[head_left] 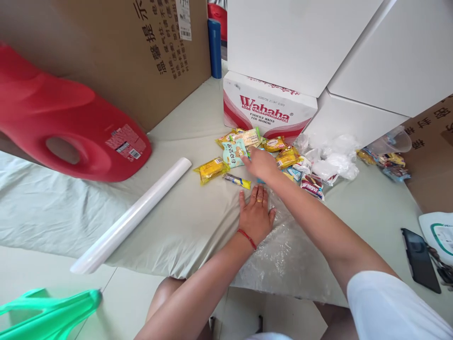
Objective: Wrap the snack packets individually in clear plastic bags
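Note:
My left hand (pixel 256 215), with a red string bracelet and a ring, lies palm down with fingers spread on the cloth and the edge of a clear plastic sheet (pixel 272 259). Just beyond its fingertips is a thin yellow-and-dark stick packet (pixel 237 181). My right hand (pixel 262 165) reaches across to a light blue snack packet (pixel 233 152), its thumb and finger closed at the packet's right edge. Yellow-wrapped snacks (pixel 211 170) and a pale green-edged packet (pixel 249 138) lie around it. A maroon packet (pixel 312 185) sits to the right.
A Wahaha water carton (pixel 271 111) stands behind the snacks, against white boxes (pixel 283 38). Crumpled clear bags (pixel 336 158) lie to the right. On the left are a white roll (pixel 134 212) and a large red jug (pixel 67 118). A black phone (pixel 421 259) rests at far right.

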A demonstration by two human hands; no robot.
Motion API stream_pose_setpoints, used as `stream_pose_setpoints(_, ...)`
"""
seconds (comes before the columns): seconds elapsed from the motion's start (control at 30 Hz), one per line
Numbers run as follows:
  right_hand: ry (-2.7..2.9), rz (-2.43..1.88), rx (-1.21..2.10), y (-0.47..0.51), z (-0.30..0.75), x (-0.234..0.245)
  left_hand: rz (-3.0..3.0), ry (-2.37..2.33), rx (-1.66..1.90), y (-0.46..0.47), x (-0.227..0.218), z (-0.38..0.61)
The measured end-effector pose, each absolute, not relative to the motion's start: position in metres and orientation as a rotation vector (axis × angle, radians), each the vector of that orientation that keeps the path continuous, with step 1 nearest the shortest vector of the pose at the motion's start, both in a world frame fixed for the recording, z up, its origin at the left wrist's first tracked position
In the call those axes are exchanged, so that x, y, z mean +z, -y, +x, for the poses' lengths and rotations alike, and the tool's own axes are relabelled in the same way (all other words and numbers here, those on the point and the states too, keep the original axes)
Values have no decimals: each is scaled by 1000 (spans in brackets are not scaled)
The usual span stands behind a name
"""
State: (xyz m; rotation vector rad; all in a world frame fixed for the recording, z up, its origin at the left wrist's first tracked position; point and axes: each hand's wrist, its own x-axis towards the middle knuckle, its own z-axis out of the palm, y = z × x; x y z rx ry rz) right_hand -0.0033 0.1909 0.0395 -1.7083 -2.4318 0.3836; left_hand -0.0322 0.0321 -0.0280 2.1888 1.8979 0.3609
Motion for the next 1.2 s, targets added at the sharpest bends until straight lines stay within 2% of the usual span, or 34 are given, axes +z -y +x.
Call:
stream_pose_setpoints(0.07,2307,-1821,453,-207,-32,27,2178,-1881,352,-33,-27,-32)
stream_pose_setpoints(0.2,1935,-1835,796,-222,-51,13,2167,-1850,341,-33,-25,-33)
stream_pose_setpoints(0.43,1710,-1296,1154,-170,31,29,2188,-1873,363,-32,-26,-33)
stream_pose_setpoints(0.53,1685,-1199,1118,-123,101,41,2201,-1872,373,-31,-27,-33)
stream_pose_setpoints(0.63,1835,-1408,996,-74,158,46,2208,-1875,380,-31,-28,-35)
stream_pose_setpoints(0.73,1984,-1541,665,-27,182,38,2218,-1871,391,-32,-29,-35)
stream_pose_setpoints(0.83,2226,-1426,411,8,177,21,2218,-1879,407,-33,-30,-35)
stream_pose_setpoints(0.93,2498,-1374,412,25,169,9,2218,-1888,426,-33,-29,-35)
stream_pose_setpoints(1.2,2554,-1398,385,2,178,12,2184,-1899,453,-33,-26,-36)
